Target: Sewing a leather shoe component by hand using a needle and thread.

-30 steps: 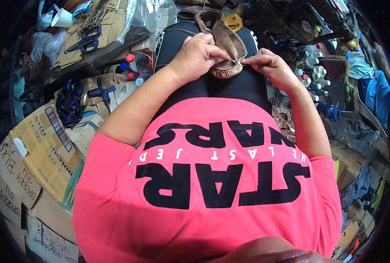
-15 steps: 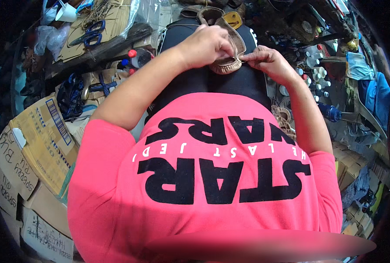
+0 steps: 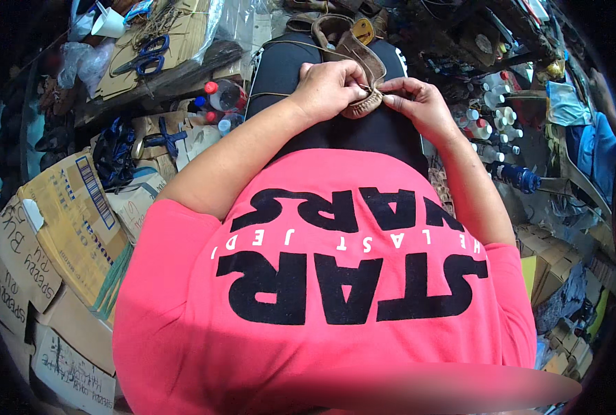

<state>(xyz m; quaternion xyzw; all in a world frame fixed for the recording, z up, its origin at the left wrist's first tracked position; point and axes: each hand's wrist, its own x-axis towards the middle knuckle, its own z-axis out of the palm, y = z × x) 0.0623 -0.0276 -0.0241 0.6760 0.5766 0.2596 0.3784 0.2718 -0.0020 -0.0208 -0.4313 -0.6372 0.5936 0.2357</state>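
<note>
A brown leather moccasin (image 3: 364, 63) lies across my black-clad thighs, its toe with gathered stitching turned toward me. My left hand (image 3: 330, 88) is closed, with thumb and fingertips pinched at the toe seam; whether a needle is between them is hidden. On the other side of the toe, my right hand (image 3: 418, 102) grips the leather edge between thumb and forefinger, its other fingers curled. Over my left thigh runs a thin tan thread (image 3: 270, 94), which passes out of sight beneath my left forearm. A yellow-tan patch (image 3: 363, 30) shows inside the far end of the shoe.
Blue-handled scissors (image 3: 145, 59) lie on cardboard at the far left. Capped bottles (image 3: 223, 95) stand by my left thigh, and several small bottles (image 3: 494, 114) are beyond my right arm. Cardboard boxes (image 3: 72, 221) are stacked at the left. More brown footwear (image 3: 322, 5) sits beyond my knees.
My left hand has come down and flattened toward the toe seam. The right thumb has shifted from the fingertips to below the leather edge. Thread now shows across my left thigh.
</note>
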